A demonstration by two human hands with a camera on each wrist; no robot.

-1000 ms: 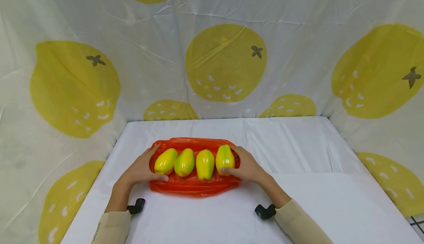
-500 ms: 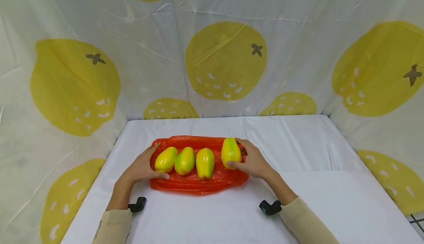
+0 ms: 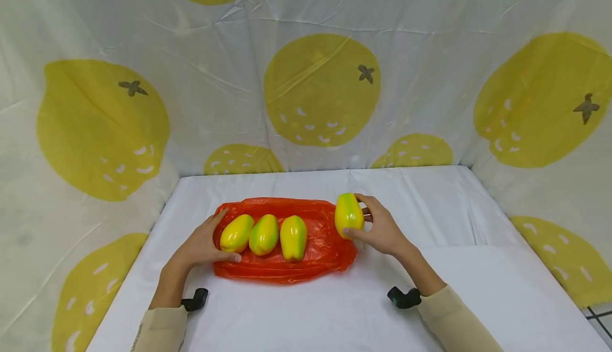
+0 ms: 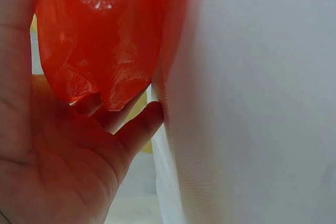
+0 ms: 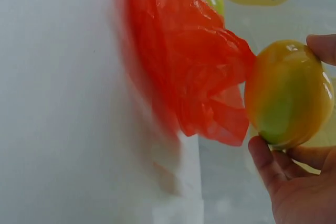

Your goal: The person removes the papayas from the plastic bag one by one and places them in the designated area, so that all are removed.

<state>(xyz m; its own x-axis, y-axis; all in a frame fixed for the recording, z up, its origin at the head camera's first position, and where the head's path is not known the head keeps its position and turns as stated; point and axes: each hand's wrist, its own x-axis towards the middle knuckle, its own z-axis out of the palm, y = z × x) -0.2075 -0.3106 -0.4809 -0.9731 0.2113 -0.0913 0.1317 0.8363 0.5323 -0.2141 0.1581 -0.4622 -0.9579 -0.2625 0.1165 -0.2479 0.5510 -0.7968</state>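
My right hand (image 3: 380, 229) pinches a glossy yellow-green papaya (image 3: 348, 216) between thumb and fingertips, over the right end of a red plastic bag (image 3: 330, 230). The right wrist view shows the held papaya (image 5: 289, 95) raised beside the crumpled bag end (image 5: 194, 61). Spread on the table, the bag bears three more papayas in a row: left (image 3: 236, 233), middle (image 3: 264, 234) and right (image 3: 294, 238). My left hand (image 3: 204, 240) spans the bag's left end, thumb in front, fingers behind. In the left wrist view its fingers are relaxed and spread around the hanging red plastic (image 4: 115, 40).
A white cloth (image 3: 444, 283) covers the table. Curtains with a lemon print (image 3: 325, 92) rise at the back and on both sides. A black wrist camera (image 3: 195, 300) sits on the left wrist, another black camera (image 3: 404, 298) on the right.
The right hand has lifted the rightmost papaya from the row and carried it right, to the bag's right edge. The left hand has stayed at the bag's left end.
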